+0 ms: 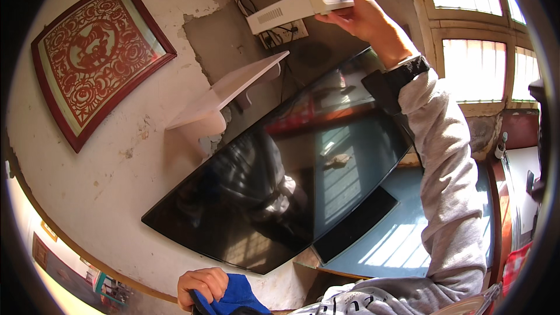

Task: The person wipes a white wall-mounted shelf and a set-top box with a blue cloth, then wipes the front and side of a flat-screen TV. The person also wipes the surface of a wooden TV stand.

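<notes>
My right hand (365,15), at the end of a raised grey sleeve, grips one end of a white box-shaped device with side vents (284,11), held up above a pale wall shelf (232,87). Low in the view, my left hand (203,286) is closed around a blue cloth (243,293). Between the hands stands a large flat-screen television (280,175), its dark screen showing reflections. A wall socket panel with plugs and cables (291,35) is partly hidden behind the device.
A framed red paper-cut picture (98,57) hangs at left on the peeling wall. Barred windows (474,70) are at upper right. Below the television, a black flat panel (356,225) lies on a blue tabletop (393,249).
</notes>
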`<state>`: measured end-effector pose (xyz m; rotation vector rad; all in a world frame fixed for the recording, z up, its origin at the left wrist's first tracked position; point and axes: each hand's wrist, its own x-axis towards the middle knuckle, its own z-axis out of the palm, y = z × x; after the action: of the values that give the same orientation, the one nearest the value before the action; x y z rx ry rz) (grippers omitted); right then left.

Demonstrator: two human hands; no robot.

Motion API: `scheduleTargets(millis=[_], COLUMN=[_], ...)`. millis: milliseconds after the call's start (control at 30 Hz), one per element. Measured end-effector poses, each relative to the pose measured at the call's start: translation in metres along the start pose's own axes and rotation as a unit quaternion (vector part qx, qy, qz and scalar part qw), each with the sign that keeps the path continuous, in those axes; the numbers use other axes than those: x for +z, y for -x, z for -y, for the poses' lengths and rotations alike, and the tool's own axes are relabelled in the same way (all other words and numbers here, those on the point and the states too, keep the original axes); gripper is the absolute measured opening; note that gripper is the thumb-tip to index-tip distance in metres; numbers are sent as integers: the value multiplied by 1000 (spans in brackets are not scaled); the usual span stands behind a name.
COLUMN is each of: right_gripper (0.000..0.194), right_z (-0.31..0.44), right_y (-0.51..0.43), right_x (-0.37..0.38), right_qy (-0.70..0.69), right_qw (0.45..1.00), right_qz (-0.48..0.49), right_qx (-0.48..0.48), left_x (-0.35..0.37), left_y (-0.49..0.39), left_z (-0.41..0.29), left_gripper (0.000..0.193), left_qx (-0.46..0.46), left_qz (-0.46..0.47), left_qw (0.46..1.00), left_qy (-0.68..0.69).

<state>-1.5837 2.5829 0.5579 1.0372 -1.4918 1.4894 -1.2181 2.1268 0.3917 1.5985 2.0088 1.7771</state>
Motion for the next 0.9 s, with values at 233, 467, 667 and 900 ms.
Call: scheduleTargets(millis=[233,467,667,900], right_gripper=[46,31,42,64], right_z=[28,46,40,68], right_y=[-4,11,-4,-2], right_x=[93,181,172,144], right_qy=[-463,-435,-304,11], right_qw=[819,815,842,836], right_qz=[-24,0,105,303], right_qx=[339,384,433,458], left_x=[2,-7,-14,-29], left_y=[3,18,45,58], left_z=[6,13,17,30], left_gripper=[50,45,41,40], left_qx=[9,33,43,65], left_qz=[-22,13,-20,-4], left_qw=[1000,999,999,997], left_qy=[-5,-15,3,45])
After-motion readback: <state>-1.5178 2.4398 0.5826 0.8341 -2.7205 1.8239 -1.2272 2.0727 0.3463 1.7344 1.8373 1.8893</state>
